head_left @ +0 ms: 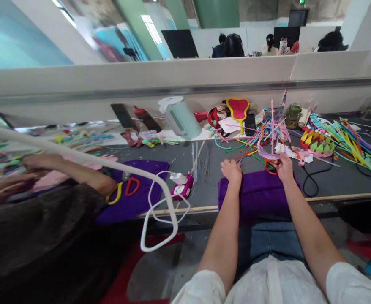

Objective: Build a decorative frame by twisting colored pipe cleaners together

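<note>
My right hand (283, 168) is closed in a pinch on a lilac fuzzy strip (266, 155), which curves away to the left like a pipe cleaner. My left hand (232, 171) is closed above the left part of a folded purple cloth (264, 196). Thin coloured ends show beside its fingertips, too small to name. An orange-red loop (270, 171) lies between the hands, close to my right fingers. Beyond them is a heap of pink, purple and blue pipe cleaners (274, 128).
At left, a co-worker's forearm (87, 173) rests near a purple cloth (135, 169). A white curved stand (125, 169) crosses in front. A magenta power strip (183, 188), a pale blue kettle (184, 118) and yellow-green pipe cleaners (352, 139) are on the table.
</note>
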{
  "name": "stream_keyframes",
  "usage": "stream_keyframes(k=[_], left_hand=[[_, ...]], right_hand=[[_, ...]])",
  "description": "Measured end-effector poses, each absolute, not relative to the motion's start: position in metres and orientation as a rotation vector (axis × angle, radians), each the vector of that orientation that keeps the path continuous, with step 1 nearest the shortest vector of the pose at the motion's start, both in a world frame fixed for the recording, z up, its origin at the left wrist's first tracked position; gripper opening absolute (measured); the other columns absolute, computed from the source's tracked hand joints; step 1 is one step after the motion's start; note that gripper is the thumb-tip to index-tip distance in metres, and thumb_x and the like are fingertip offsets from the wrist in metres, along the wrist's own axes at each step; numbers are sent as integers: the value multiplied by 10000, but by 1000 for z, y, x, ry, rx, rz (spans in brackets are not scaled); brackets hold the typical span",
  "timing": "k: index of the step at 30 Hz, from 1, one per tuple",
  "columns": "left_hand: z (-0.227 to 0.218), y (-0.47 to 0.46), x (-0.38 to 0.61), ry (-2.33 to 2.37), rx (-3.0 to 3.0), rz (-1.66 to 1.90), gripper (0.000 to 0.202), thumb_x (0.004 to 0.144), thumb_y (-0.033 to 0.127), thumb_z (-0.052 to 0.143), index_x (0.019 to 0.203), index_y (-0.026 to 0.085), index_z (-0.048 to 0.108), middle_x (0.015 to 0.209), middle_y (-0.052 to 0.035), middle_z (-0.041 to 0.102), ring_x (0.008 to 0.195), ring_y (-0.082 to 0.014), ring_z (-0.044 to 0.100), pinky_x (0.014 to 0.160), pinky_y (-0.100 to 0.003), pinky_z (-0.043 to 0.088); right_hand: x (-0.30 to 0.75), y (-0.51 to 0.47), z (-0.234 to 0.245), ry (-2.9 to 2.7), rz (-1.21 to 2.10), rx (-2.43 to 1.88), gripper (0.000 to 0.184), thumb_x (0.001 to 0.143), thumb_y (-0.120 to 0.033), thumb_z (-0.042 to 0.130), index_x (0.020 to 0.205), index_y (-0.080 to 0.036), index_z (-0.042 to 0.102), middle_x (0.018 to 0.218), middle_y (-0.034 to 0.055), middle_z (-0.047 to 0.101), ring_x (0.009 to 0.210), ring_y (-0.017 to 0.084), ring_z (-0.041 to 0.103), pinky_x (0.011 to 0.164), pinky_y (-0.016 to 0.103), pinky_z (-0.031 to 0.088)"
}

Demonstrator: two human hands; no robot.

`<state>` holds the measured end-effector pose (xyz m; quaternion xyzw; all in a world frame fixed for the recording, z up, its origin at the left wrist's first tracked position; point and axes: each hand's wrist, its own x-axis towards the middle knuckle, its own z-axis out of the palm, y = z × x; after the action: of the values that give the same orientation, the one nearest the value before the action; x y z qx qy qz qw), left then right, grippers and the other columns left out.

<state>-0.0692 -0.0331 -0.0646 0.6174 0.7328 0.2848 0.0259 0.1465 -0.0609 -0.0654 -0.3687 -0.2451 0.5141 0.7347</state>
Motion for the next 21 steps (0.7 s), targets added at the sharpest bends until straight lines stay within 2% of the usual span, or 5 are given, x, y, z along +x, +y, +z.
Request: stream_keyframes(k=[6,9,11,15,21], left_hand=[[-61,-49,-52,1854,1797,1338,232,890,337,449,902,198,634,1045,-147,591,1086,-292,477,903,-419,374],[-67,-56,-31,1232,1439,1386,391,890,516,399,888,200,630,840,-86,653,822,-211,599,744,-338,466],[-72,-58,-19,955,1178,1325,461,809,609,488,894,178,626,800,-70,676,693,-190,627,632,-313,487],[-77,-55,-11,887,951,1311,437,658,526,715,871,150,651,749,-62,709,650,-192,670,667,-336,523],[-79,-56,-15,871,888,1323,416,625,472,762,861,143,668,769,-67,727,672,-203,691,699,-360,544]], right_hand=[[138,-63,-65,-625,1173,-754,329,691,-470,710,841,-199,597,594,-45,615,488,85,571,411,173,443],[133,-65,-65,-691,1191,-779,332,684,-470,713,840,-198,602,602,-41,629,491,94,588,424,184,464],[130,-66,-65,-737,1203,-801,329,683,-464,714,831,-187,615,581,-34,632,469,94,583,429,189,472],[125,-68,-66,-803,1206,-835,330,671,-450,727,801,-159,646,546,-15,633,429,99,568,407,195,467],[124,-68,-68,-858,1145,-869,367,646,-429,745,884,-161,665,525,-34,629,404,86,548,385,170,429]])
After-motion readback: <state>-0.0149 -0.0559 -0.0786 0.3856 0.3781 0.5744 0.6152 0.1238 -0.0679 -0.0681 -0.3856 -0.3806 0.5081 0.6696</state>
